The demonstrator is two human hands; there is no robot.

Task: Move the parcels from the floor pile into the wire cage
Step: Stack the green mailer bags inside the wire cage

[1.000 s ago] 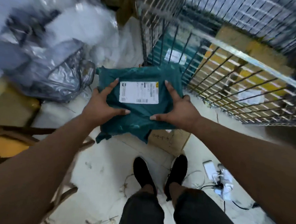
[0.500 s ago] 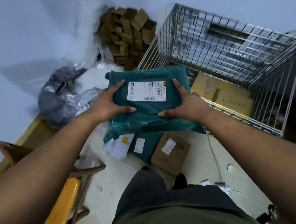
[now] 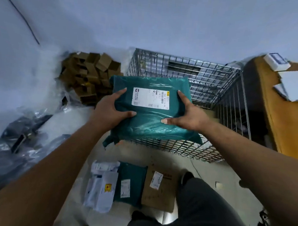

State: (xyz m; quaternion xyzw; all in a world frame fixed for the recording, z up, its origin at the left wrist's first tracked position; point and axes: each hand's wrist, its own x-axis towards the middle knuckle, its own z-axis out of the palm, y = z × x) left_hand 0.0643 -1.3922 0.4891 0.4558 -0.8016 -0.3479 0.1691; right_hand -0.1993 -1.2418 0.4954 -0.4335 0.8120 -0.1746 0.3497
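Midway at best: teal parcel [image 3: 151, 120] clamped between left hand [image 3: 111, 110] and right hand [image 3: 188, 115], held above wire cage [image 3: 216, 82] near edge, not yet released. Left on floor: white mailer [image 3: 102, 185], second teal bag [image 3: 131, 183], brown box [image 3: 159, 192].

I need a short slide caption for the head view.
Both hands, left and right, hold a green parcel above the wire cage.

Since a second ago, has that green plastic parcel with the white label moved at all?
Yes. The green plastic parcel, held by the left hand and right hand, has risen and moved forward over the near rim of the wire cage.
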